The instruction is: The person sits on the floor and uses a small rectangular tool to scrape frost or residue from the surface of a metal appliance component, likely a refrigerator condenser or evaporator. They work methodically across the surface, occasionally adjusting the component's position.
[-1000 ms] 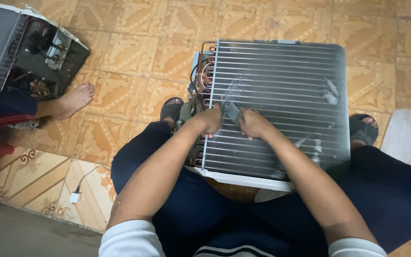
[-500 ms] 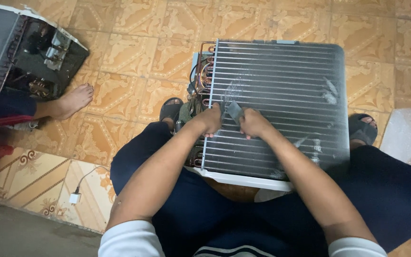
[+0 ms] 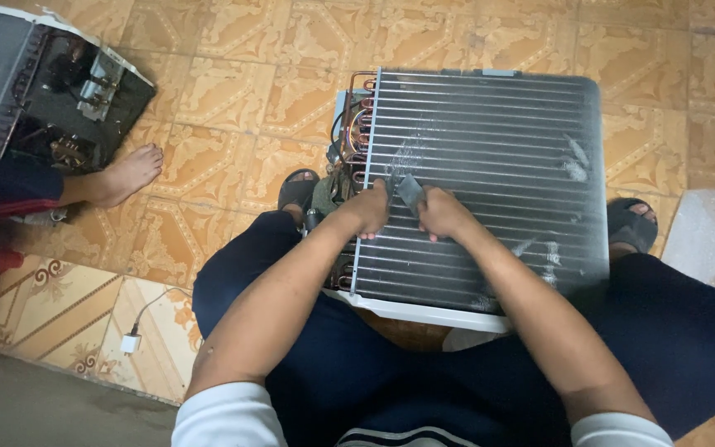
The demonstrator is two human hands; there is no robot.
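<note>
Head view: finned coil unit [image 3: 490, 165] lies between the knees on tiled floor [image 3: 233, 74]. Left hand [image 3: 367, 211] and right hand [image 3: 444, 213] close together, both pinching a small grey tool [image 3: 410, 191] against the fins. Another person's bare foot [image 3: 126, 175] at 9 o'clock, beside an opened unit [image 3: 59, 91].

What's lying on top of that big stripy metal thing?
Both hands rest on the finned coil: the left hand and right hand pinch a small grey tool. White dusty smears sit on the fins. The hands cover the fins beneath them.
</note>
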